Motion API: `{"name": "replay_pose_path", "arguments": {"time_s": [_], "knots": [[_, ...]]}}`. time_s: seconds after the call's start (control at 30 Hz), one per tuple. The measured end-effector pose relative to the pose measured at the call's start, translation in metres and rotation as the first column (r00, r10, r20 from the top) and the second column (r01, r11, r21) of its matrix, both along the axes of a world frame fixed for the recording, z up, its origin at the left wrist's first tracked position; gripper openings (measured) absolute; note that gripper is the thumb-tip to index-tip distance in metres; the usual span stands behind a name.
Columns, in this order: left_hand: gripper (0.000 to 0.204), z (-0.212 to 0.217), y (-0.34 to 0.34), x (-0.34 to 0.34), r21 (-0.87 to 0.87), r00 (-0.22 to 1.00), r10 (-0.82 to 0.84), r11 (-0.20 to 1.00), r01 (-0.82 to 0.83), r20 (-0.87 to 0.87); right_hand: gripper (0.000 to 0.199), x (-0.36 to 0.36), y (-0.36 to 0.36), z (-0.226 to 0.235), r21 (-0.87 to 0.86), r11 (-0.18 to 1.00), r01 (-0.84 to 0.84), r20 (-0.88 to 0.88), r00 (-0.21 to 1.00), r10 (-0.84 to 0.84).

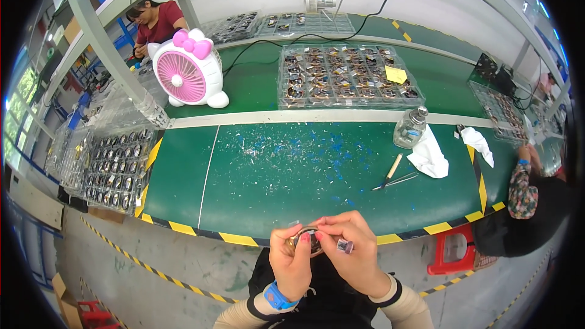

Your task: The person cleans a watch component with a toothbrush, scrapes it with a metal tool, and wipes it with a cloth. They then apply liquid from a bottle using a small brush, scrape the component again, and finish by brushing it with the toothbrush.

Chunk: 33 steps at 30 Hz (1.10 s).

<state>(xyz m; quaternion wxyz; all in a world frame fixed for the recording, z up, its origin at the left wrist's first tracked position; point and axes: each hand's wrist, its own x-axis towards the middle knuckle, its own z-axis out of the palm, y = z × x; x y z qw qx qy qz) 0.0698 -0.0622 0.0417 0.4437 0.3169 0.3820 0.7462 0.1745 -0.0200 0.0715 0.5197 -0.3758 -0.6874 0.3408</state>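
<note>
In front of my body, just off the bench's near edge, both hands hold a small round case (315, 245) with a brownish metal rim, like a watch case. My left hand (291, 266) is closed around its left side, thumb on top; a blue band sits on that wrist. My right hand (361, 254) pinches its right side, fingertips along the far rim. By the right fingers, a small dark purplish tab (345, 246) sticks out; whether it joins the case cannot be made out. Fingers cover much of the case.
White and blue scraps (292, 146) litter the green bench (244, 201). To the right are tweezers (396, 181), a wooden-handled tool (394, 166), a glass bottle (410, 128) and white tissue (429, 155). Behind stand a pink-white fan (183, 76) and trays of round parts (347, 76). Co-workers sit left and right.
</note>
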Motion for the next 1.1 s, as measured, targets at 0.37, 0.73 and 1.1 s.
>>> {"name": "replay_pose_path", "arguments": {"time_s": [0.37,0.73,1.1], "knots": [[0.021,0.005,0.032,-0.03,-0.017,0.993,0.025,0.999,-0.027,-0.114,0.029,-0.033,0.03,-0.003,0.036,0.998,0.046,0.074,0.996,-0.049],[0.021,0.004,0.09,-0.082,-0.208,0.954,-0.122,0.976,0.064,-0.275,0.016,-0.077,0.085,-0.014,-0.126,0.987,0.103,0.045,0.994,-0.098],[0.024,0.007,0.106,-0.092,-0.375,0.811,-0.384,0.742,0.556,0.441,0.008,-0.051,0.087,-0.001,-0.736,0.676,-0.038,-0.152,0.982,-0.111]]}}
